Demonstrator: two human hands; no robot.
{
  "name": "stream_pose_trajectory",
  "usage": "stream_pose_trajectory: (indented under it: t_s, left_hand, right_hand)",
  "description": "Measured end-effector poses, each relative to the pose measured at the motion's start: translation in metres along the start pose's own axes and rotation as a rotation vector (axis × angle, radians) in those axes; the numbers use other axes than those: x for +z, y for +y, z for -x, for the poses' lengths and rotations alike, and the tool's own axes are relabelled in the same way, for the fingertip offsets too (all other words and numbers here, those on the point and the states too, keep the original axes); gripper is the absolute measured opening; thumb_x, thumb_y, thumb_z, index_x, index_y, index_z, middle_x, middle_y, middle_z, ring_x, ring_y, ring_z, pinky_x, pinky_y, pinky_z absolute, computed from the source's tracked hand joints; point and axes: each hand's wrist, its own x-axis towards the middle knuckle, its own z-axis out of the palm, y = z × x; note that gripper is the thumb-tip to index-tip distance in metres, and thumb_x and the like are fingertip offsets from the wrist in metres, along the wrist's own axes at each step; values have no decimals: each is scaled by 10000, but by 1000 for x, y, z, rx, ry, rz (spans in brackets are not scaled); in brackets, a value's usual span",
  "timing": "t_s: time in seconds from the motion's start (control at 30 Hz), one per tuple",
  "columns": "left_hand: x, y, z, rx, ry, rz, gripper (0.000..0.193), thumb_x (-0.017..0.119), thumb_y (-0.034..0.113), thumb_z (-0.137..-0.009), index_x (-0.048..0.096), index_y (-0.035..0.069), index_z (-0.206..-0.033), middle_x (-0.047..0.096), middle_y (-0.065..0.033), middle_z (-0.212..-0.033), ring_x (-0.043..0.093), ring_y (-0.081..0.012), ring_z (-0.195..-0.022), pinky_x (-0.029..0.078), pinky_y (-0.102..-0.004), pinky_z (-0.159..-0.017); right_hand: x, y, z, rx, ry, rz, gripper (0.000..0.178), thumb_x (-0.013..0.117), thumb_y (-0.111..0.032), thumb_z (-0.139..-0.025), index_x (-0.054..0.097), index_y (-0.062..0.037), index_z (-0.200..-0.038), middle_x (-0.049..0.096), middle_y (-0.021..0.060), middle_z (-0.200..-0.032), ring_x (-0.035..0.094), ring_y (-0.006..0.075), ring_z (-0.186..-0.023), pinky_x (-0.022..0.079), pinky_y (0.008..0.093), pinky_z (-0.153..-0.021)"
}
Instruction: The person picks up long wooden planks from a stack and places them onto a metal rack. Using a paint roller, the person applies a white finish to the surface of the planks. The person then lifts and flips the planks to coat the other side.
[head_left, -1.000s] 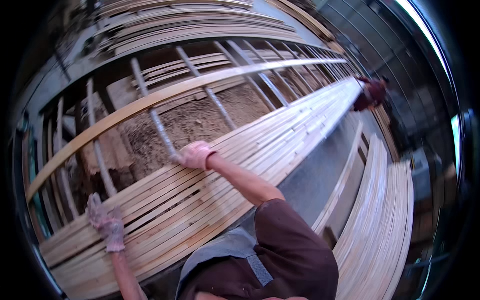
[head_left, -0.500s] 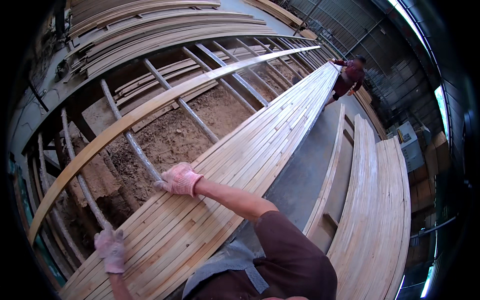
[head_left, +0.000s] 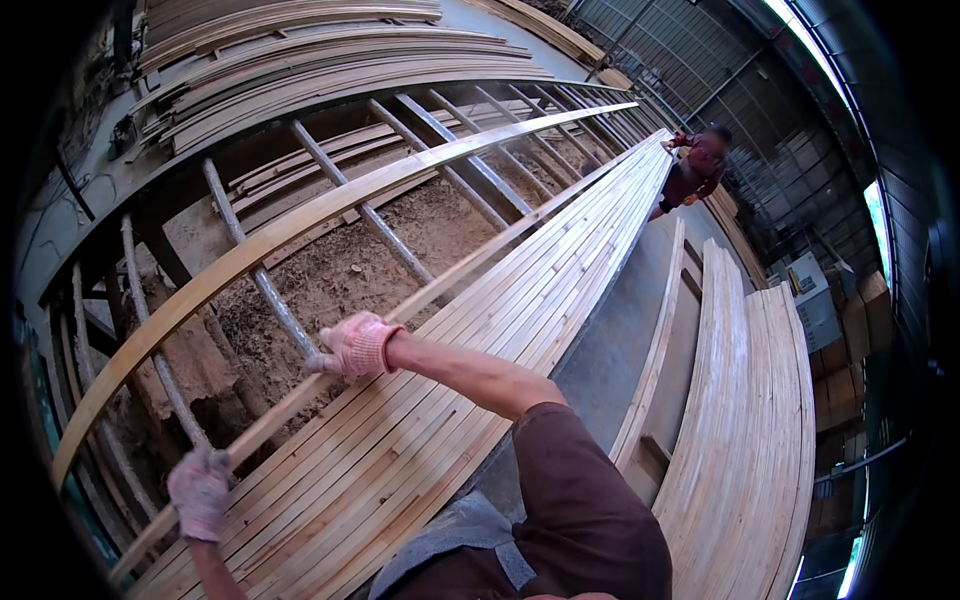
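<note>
Both my hands wear pink work gloves. My right hand (head_left: pixel 352 346) is closed around a long thin wooden slat (head_left: pixel 470 265) lifted off the left edge of a wide row of long pale slats (head_left: pixel 480 380). My left hand (head_left: pixel 199 492) grips the same slat nearer to me, at the lower left. The slat runs away toward the far end, where another person (head_left: pixel 697 165) in a dark red top stands by the row.
A metal rack of round bars (head_left: pixel 265 290) spans bare dirt to the left, with one wide curved plank (head_left: pixel 300 225) lying across it. More slat stacks lie at the right (head_left: pixel 745 430) and the far left (head_left: pixel 320 70). Boxes stand by the right wall.
The slat in my hands has lifted away from the left edge of the row. Both hands shifted along with it, and my view swung toward the far end.
</note>
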Motion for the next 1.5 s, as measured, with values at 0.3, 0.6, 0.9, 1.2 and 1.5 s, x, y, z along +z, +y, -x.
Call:
stream_pose_trajectory:
  t_s: [0.3, 0.6, 0.9, 1.2, 1.5]
  left_hand:
    - [11, -3, -30, 77, -169, -329, 326, 814, 398, -816, 746, 81, -850, 726, -140, -847, 707, -368, -852, 545, -460, -801]
    - [19, -17, 56, 75, 355, 73, 345, 830, 282, -785, 725, 81, -1044, 694, -119, -884, 650, -359, -828, 521, -483, -721]
    - [57, -31, 80, 17, 389, 31, 1079, 338, 914, -887, 636, 9, -1394, 718, -241, -1248, 668, -413, -1105, 467, -509, -1073]
    - [91, 44, 182, 61, 222, 188, 1222, 139, 960, -866, 207, 21, -1646, 240, -204, -1708, 213, -401, -1575, 82, -519, -1311]
    - [151, 84, 300, -80, 496, -252, 729, 602, 527, -965, 498, 76, -1528, 480, -164, -1579, 425, -328, -1489, 268, -503, -1277]
  right_hand:
    - [29, 29, 2, -150, 263, 225, 707, 641, -751, -850, 695, -49, -913, 709, 160, -903, 708, 335, -881, 538, 471, -829]
    - [92, 6, 13, -239, 714, -121, 210, 680, -253, -908, 668, -82, -1030, 659, 135, -976, 647, 338, -941, 532, 457, -774]
    - [94, -6, 25, -6, 443, -26, 539, 445, -516, -1064, 762, -81, -1063, 744, 205, -981, 693, 417, -960, 514, 495, -848]
    - [90, 10, 12, -67, 447, -37, 687, 320, -566, -1074, 754, -39, -1139, 754, 211, -1084, 687, 433, -1060, 508, 515, -925]
    - [95, 0, 39, -118, 421, 37, 751, 309, -659, -1057, 747, -56, -1152, 730, 258, -1118, 666, 467, -1085, 494, 538, -931]
